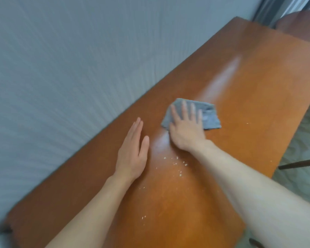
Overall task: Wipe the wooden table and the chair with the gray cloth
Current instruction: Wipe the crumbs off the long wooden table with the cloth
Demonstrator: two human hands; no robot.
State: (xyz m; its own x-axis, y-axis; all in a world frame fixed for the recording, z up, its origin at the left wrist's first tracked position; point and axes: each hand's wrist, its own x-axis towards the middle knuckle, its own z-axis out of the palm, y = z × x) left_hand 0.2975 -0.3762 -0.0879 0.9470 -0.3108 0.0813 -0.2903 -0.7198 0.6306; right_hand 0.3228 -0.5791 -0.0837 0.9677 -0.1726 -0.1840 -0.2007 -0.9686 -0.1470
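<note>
The right hand (185,128) lies flat on the cloth (207,115), palm down, its four fingers (184,109) straight and slightly spread, pressing the fabric against the table (258,77). The thumb lies out to the left of the fingers and also rests on the cloth. The gray cloth is bunched into a rough, folded patch; part of it shows beyond the fingertips and more of it sticks out to the right of the little finger, while the heel of the hand sits off the fabric on bare wood.

The left hand (132,154) rests flat on the table to the left of the right hand, apart from the cloth. Its fingers (135,130) are straight and pressed together, and the thumb stands a little off to the right, so a narrow gap opens between thumb and forefinger. It holds nothing.

Pale crumbs (176,162) lie scattered on the wood between the two forearms, behind the heel of the right hand and just right of the left hand; a few more lie nearer the person.

Far beyond the fingertips, at the table's far end, the rounded brown back of the chair (297,24) shows, blurred. A gray wall (79,59) runs along the table's left edge.
</note>
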